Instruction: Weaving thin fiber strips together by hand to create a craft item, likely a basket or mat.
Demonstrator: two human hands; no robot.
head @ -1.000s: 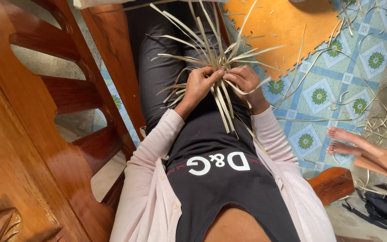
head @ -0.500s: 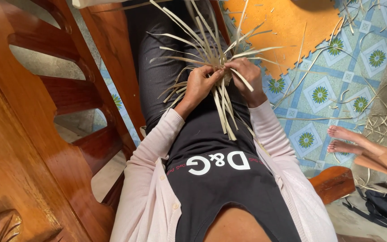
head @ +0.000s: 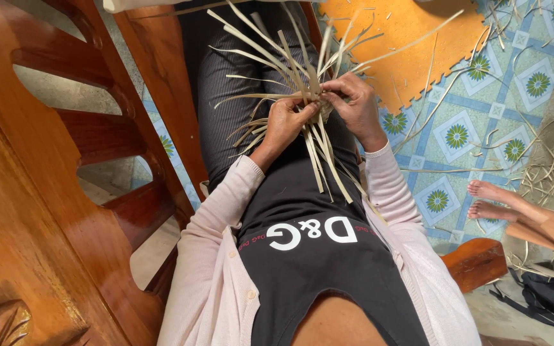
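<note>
head view, looking down the wearer's own torso and lap. left hand (head: 285, 123) and right hand (head: 354, 102) meet over the lap, both closed on one bundle of flat pale strips (head: 309, 96). left fingers curl round the strips from below, thumb on top; right fingers pinch the same crossing point from the other side. the two hands touch or nearly touch at the fingertips (exact contact hidden by the strips).

strips fan upward and outward from the held point toward the top of frame; several longer ends hang down over the black top (head: 328, 256) toward the waist. the bundle sits above the striped dark trousers (head: 219, 83), between the knees.

surroundings: polished wooden chair frame (head: 46, 192) fills the left side, a wooden armrest end (head: 479, 259) shows at right. floor has patterned blue tiles (head: 469, 128) with an orange foam mat (head: 411, 45) lying on them. loose strip offcuts (head: 540, 173) are scattered on the tiles at right. another person's bare feet (head: 492, 200) rest on the tiles, well apart from the working hands. a dark bag (head: 553, 298) lies at lower right.
</note>
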